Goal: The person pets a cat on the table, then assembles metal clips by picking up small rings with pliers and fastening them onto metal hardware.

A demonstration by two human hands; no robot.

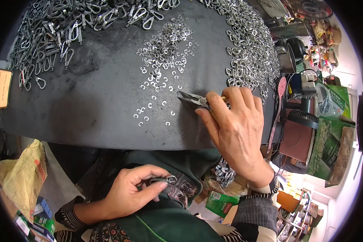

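Note:
My right hand (236, 123) is wrapped round a pair of pliers (193, 99) over the dark table. The pliers' jaws point left, parted a little, close to the edge of a scatter of small C-shaped metal rings (157, 82). Below the table edge, over my lap, my left hand (129, 186) pinches a small metal snap hook (171, 179) between thumb and fingers. Its looped end sticks out to the right; the rest is partly hidden by the fingers.
Metal snap hooks (64, 32) heap up at the far left of the table (109, 125). Small metal links (250, 48) lie piled along its right side. Beyond them are a pink brush-like paddle (281, 86) and a small black fan (304, 119). A yellow bag (24, 173) stands at left.

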